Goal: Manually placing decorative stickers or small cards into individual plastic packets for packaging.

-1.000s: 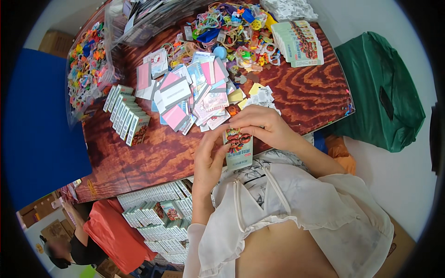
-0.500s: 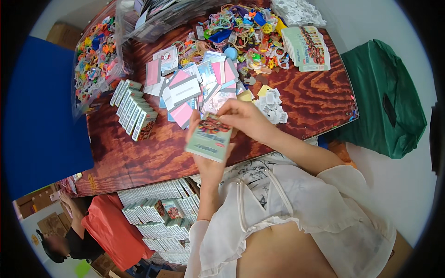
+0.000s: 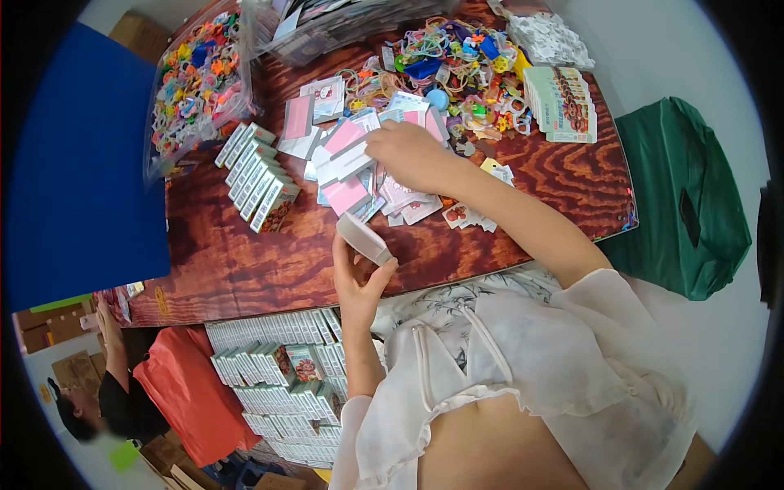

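Seeing my left hand (image 3: 357, 287) pinch a small carton (image 3: 365, 238), long edge slanting down-right; card pile (image 3: 345, 139) lies beyond, right hand (image 3: 415, 155) nearer (its fingertip grip: can't tell).

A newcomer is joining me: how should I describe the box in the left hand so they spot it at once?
Start with the red-brown wood-grain table and go to its near edge, where the person's left hand is. It holds one small pale box. Unlike the lined-up boxes on the table's left, this one is in the hand, apart from any row.
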Demonstrator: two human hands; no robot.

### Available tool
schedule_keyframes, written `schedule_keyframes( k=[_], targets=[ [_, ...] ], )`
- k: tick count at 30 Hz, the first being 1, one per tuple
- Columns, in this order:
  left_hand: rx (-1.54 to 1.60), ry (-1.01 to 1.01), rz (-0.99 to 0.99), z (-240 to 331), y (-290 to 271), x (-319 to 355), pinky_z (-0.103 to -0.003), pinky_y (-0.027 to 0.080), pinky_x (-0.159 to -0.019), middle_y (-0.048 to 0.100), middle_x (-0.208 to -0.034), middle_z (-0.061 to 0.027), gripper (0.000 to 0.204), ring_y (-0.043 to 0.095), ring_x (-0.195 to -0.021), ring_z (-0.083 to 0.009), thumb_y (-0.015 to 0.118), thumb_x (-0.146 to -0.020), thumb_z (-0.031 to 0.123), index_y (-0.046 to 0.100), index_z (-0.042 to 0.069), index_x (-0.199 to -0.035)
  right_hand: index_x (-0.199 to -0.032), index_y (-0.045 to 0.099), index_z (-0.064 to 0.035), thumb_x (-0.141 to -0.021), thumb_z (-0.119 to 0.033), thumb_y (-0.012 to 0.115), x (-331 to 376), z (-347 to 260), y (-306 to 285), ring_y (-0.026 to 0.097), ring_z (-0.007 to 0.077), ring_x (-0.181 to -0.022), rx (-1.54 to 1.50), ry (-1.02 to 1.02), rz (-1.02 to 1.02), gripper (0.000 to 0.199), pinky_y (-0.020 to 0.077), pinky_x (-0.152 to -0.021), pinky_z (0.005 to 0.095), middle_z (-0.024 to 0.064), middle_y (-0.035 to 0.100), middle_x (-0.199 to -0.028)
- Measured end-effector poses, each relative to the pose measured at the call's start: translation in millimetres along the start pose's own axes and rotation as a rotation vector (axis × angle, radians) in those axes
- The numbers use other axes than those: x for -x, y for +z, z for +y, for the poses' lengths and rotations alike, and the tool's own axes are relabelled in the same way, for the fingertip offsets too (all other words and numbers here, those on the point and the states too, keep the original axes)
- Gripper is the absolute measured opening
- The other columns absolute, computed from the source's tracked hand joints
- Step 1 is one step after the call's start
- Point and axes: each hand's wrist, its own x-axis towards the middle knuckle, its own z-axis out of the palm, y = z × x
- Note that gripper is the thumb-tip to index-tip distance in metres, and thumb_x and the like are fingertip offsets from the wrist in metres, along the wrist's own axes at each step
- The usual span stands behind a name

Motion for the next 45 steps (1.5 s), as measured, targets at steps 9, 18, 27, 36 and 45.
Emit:
schedule_keyframes(
  k=[9,18,27,36,45],
  targets=[
    [-0.597,0.034,0.096,10,14,-9,-0.033,0.051,-0.087,0.055,-0.12,-0.0104,0.071,0.057,-0.105,-0.0207,0.081,-0.074,0.007,0.045,0.0,-0.134,-0.097,0.065,0.0019,-0.093,-0.009,0.06,78,-7,-94,0.062,0.0247,-0.071,-0.781,0.394,0.183,0.013,0.0474,-0.065,0.0332,0.0116,0.064,-0.083],
    [-0.989,0.302,-0.045,19,48,-16,-0.04,0.049,-0.094,0.053,-0.126,-0.0176,0.074,0.057,-0.113,-0.0338,0.083,-0.069,0.01,0.049,0.002,-0.135,-0.095,0.064,-0.0008,-0.089,-0.01,0.063,99,-19,-80,0.065,0.0344,-0.084,-0.479,0.297,0.073,0.011,0.0495,-0.073,0.0418,0.0157,0.065,-0.086],
    [-0.989,0.248,-0.015,18,57,-17,-0.043,0.048,-0.095,0.052,-0.128,-0.018,0.076,0.055,-0.115,-0.0368,0.083,-0.067,0.009,0.048,0.002,-0.135,-0.124,0.058,-0.0032,-0.088,-0.005,0.06,104,-70,-39,0.069,0.029,-0.086,-0.343,0.257,0.313,0.037,0.0547,-0.07,0.0395,0.0133,0.068,-0.1],
    [-0.833,0.215,0.01,13,44,-18,-0.04,0.049,-0.092,0.054,-0.124,-0.0186,0.071,0.058,-0.111,-0.0346,0.084,-0.069,0.012,0.051,-0.001,-0.131,-0.103,0.063,-0.0045,-0.081,-0.006,0.07,158,13,-50,0.063,0.0282,-0.084,-0.425,0.597,0.319,0.023,0.0498,-0.073,0.0365,0.0103,0.061,-0.094],
    [-0.795,0.172,-0.01,11,50,-18,-0.034,0.05,-0.081,0.054,-0.119,-0.0122,0.071,0.056,-0.1,-0.0245,0.084,-0.07,0.011,0.051,0.0,-0.132,-0.09,0.058,-0.0026,-0.082,-0.003,0.069,180,36,-35,0.059,0.0132,-0.073,-0.7,0.729,0.305,0.014,0.0458,-0.062,0.0298,0.0016,0.057,-0.082]
  ],
)
